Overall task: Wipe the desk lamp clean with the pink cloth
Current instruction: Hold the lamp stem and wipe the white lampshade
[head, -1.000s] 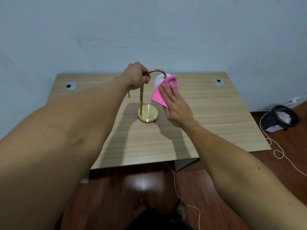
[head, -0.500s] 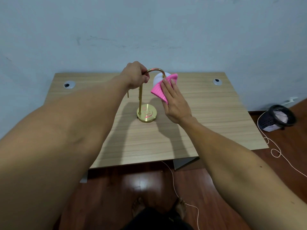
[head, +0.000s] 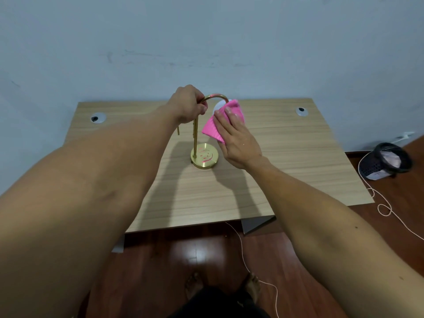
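A brass desk lamp (head: 204, 156) with a round base and a curved neck stands near the middle of the wooden desk (head: 298, 157). My left hand (head: 187, 104) is closed around the top of the lamp's neck, at the left end of the arch. My right hand (head: 234, 136) presses the pink cloth (head: 212, 127) flat against the white lamp shade (head: 219, 106), which is mostly hidden behind the cloth and my fingers.
Two cable grommets (head: 98, 117) (head: 301, 111) sit near the desk's back corners. A dark mesh bin (head: 385, 161) stands on the wooden floor at the right, with a thin cord (head: 385, 208) trailing beside it. The wall rises directly behind the desk.
My right hand has slid the pink cloth up a little over the shade. My left hand has kept its hold on the lamp's neck.
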Motion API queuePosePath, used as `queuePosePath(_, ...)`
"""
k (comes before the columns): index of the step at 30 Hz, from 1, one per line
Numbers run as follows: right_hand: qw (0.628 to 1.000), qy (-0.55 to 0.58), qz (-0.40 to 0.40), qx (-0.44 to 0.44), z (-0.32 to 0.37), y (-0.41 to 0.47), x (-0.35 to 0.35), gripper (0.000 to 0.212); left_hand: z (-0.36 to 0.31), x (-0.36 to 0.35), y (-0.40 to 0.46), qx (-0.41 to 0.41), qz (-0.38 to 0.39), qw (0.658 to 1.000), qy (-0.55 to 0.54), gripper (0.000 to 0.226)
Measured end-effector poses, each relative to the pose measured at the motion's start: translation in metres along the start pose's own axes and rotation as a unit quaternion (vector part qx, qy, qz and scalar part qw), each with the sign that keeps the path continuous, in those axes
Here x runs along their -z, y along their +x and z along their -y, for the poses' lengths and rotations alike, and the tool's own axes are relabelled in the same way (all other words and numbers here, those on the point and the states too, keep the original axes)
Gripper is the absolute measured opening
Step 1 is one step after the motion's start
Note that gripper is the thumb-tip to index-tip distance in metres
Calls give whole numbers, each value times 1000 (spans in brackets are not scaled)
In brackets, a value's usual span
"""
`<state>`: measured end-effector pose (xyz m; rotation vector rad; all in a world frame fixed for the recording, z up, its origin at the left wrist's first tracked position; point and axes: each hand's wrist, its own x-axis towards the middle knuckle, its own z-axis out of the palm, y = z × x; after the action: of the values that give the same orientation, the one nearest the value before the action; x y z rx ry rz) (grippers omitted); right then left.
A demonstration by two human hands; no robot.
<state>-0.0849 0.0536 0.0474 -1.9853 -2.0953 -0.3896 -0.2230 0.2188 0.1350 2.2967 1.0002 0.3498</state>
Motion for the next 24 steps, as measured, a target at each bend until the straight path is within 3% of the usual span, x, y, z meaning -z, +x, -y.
queuePosePath(4, 992, -80, 74, 57, -9, -18, -12, 65, 0, 1, -1, -1, 2, 1000, 0, 8)
queuePosePath(8, 993, -53, 96, 50, -22, -49, -17, 66, 0, 2, -1, 5, 7, 1000, -3, 9)
queuePosePath(10, 995, 8, 101, -22, -30, -64, -15, 61, -1, 2, -1, 10, 6, 1000, -7, 10)
queuePosePath(12, 969, 116, 97, -196, -37, -71, -10, 52, -1, 2, -1, 12, 7, 1000, -9, 10)
queuePosePath(13, 933, 168, 79, -308, -40, -68, -5, 45, -2, 2, -1, 11, 7, 1000, -7, 10)
queuePosePath(15, 809, 282, 30, -516, -48, -50, 6, 43, -2, 2, -1, 10, 5, 1000, -4, 9)
queuePosePath(17, 689, 380, -20, -617, -57, -32, 15, 40, -2, 3, -1, 12, 6, 1000, -2, 8)
queuePosePath(18, 658, 408, -53, -631, -59, -22, 19, 39, -3, 3, -1, 13, 7, 1000, -2, 8)
queuePosePath(20, 651, 435, -109, -612, -53, -5, 29, 40, -3, 3, -1, 12, 8, 1000, -1, 9)
queuePosePath(22, 695, 439, -147, -551, -38, 11, 33, 45, -3, 3, -1, 10, 9, 1000, -1, 10)
queuePosePath(24, 741, 455, -166, -465, -11, 23, 36, 34, -3, 3, -1, 8, 9, 1000, 0, 10)
